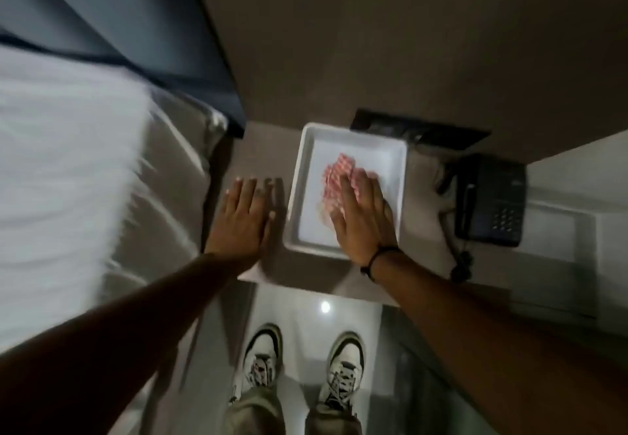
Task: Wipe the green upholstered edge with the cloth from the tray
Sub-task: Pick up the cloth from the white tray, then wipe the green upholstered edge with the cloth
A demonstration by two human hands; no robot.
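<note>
**Tray at centre, hands either side**

I see the tray [346, 193] on the bedside table [258, 149], the cloth [339, 176] inside it. The right hand [362, 220] lies flat on the cloth; the left hand [243, 220] rests on the table just left of the tray. The phone [489, 200] sits to the right, the bed [68, 179] far left, the shoes [261, 356] below.

Tray [402, 179] sits between left hand [243, 220] and telephone [489, 200].

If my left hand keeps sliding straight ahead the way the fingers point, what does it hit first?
Nothing close: the left hand lies flat on the nightstand top, fingers pointing at the wall behind. Bare surface lies ahead, so probably the wall first. The white tray sits just to its right, outside that line.
</note>
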